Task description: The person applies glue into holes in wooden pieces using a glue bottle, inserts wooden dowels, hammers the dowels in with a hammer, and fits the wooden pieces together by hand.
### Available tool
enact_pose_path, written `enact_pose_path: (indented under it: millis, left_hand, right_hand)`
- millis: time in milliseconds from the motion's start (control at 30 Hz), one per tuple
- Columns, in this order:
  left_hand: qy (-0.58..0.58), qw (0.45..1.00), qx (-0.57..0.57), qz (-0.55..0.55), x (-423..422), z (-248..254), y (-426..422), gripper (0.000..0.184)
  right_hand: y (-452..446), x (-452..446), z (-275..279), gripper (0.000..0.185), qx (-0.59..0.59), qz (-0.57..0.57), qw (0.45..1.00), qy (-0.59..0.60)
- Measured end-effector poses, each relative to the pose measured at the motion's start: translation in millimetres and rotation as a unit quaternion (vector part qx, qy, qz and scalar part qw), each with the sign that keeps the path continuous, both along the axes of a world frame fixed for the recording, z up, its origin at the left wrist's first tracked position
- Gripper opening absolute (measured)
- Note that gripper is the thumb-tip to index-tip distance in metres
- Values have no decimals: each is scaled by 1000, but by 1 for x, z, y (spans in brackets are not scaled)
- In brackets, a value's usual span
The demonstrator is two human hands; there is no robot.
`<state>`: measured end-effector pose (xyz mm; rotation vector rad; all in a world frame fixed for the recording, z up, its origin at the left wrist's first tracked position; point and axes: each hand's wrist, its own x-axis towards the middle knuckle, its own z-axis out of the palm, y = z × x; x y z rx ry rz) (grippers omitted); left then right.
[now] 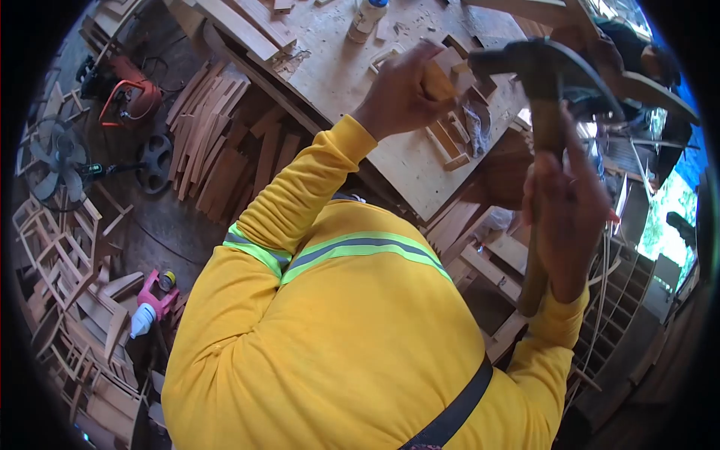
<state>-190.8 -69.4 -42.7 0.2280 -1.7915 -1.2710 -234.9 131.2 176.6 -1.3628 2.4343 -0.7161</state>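
Observation:
My right hand [568,214] is wrapped around the wooden handle of a claw hammer [547,124], raised at the right with its metal head up near the top. In my left hand [405,88], the fingers are closed on a small wooden piece [439,81] with an orange-brown face. That hand is above the workbench [352,101], close to the hammer head but apart from it in this view. Just beyond it on the bench lies a small wooden frame [450,142] with a crumpled clear plastic bag [477,127] against it.
A bottle with a blue cap [365,21] stands on the bench among shavings. Stacked wooden slats [206,127] lean under its left side. Further left are a fan [56,161], a red machine [135,97], and wooden chair frames [64,240]. Bars and boards [619,300] crowd the right.

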Motion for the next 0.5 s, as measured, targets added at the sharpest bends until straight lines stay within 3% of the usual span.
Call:
enact_pose_path:
  millis: [100, 133, 200, 233, 333, 367, 467, 500]
  left_hand:
    - [12, 1000, 0, 24, -1, 2, -6, 51]
    - [5, 1000, -4, 25, 0, 1, -6, 50]
    - [-2, 1000, -17, 25, -2, 2, -8, 50]
    - [1, 999, -19, 26, -3, 3, -9, 50]
    - [-2, 1000, -3, 22, -4, 2, -7, 49]
    - [-2, 1000, -2, 20, -4, 2, -5, 49]
    - [4, 1000, 20, 4, -4, 1, -7, 62]
    - [4, 1000, 21, 5, -3, 1, -7, 62]
  right_hand:
    - [8, 0, 17, 37, -200, -63, 973, -99]
    - [12, 0, 26, 37, -198, -62, 973, -101]
    - [17, -1, 44, 35, -310, -1, 949, -59]
    - [15, -2, 39, 35, -312, 1, 949, -57]
    - [7, -3, 8, 33, -67, 56, 972, 217]
    - [4, 0, 9, 33, -65, 55, 972, 217]
    - [-9, 7, 17, 51, -84, -85, 987, -105]
    - [2, 0, 28, 51, -83, -84, 987, -105]
